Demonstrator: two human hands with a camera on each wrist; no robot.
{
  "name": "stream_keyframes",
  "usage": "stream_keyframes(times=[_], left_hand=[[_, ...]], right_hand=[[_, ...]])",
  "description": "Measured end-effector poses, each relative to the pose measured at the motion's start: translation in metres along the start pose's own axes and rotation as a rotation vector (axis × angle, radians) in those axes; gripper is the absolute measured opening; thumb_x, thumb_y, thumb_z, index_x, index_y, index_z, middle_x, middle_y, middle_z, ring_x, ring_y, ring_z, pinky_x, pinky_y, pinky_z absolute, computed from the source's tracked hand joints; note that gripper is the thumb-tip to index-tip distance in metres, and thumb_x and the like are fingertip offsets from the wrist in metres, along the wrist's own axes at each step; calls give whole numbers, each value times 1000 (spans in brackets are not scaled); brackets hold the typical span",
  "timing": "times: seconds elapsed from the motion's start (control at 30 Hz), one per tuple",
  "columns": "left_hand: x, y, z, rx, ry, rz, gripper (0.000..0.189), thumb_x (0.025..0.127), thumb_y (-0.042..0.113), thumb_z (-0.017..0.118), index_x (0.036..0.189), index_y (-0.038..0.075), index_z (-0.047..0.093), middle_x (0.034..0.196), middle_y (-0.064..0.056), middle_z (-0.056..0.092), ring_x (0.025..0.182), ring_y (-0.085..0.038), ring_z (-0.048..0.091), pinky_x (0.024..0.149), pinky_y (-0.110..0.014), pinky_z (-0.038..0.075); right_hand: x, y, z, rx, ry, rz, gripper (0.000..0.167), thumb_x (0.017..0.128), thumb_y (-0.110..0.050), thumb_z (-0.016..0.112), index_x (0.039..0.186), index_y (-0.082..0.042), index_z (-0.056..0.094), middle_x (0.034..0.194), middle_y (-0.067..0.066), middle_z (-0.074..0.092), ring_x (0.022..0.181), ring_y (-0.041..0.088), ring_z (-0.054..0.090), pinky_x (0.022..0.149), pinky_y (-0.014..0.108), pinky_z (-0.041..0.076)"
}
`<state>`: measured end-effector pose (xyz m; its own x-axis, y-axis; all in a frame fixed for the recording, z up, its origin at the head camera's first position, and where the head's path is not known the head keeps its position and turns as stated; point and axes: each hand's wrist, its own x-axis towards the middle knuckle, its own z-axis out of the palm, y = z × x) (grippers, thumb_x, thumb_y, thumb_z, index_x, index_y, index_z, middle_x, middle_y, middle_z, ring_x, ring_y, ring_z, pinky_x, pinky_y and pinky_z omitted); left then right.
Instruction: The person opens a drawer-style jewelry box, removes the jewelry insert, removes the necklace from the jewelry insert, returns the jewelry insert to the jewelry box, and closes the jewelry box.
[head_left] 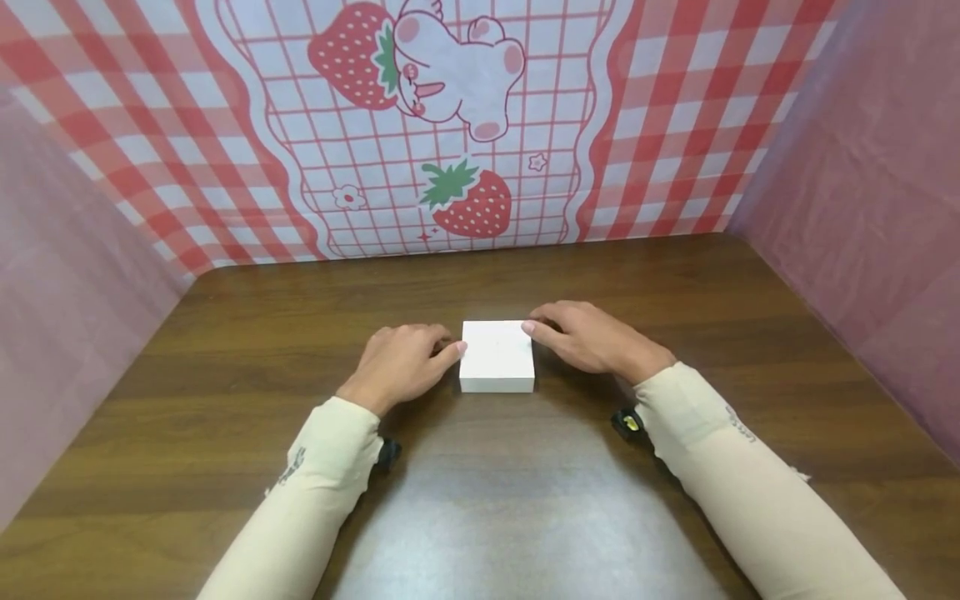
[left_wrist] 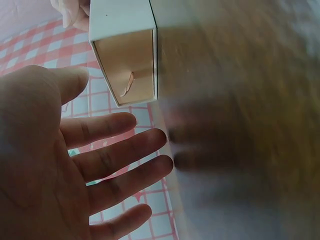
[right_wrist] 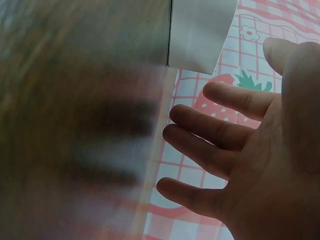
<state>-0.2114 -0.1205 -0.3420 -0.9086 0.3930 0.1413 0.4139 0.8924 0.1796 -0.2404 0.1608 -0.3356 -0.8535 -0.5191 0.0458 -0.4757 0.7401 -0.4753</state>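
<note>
A small white square box lies flat on the wooden table between my two hands. The left wrist view shows its left end, where a tan inner drawer sits inside the white sleeve with a thin pull loop on its face. My left hand is beside that end, fingers spread and nearly straight, with the thumb close to the box. On the opposite side, my right hand has its fingers extended and its thumb by the far right corner. Neither hand grips the box. In the right wrist view the box's plain side shows.
The brown wooden table surrounds the box. Behind its far edge hangs a red-and-white checked cloth with strawberry prints. Pinkish cloth walls stand at left and right. A dark wrist camera sits under the right cuff.
</note>
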Motion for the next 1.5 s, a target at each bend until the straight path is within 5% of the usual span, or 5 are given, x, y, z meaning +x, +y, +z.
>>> stream_keyframes(times=[0.63,1.03,1.5], left_hand=[[-5,10,2,3,-2,21,34,102,41,53,112,15,73,105,0,73,98,-20,68,90,-49,48],[-5,11,4,14,29,68,30,102,37,54,107,16,75,98,1,71,92,-20,68,81,-46,51],[-5,14,3,12,17,38,31,102,37,53,105,16,75,98,0,71,92,-22,67,77,-45,51]], right_hand=[[-1,-4,1,-23,-14,-2,49,102,-45,53,132,-7,62,121,9,65,112,24,59,101,49,45],[-2,-8,1,-65,-32,11,54,100,-45,57,137,-6,57,127,10,63,114,24,58,103,50,44],[-2,-11,2,-67,-81,-35,64,100,-45,58,148,-4,47,146,11,53,134,26,49,111,50,36]])
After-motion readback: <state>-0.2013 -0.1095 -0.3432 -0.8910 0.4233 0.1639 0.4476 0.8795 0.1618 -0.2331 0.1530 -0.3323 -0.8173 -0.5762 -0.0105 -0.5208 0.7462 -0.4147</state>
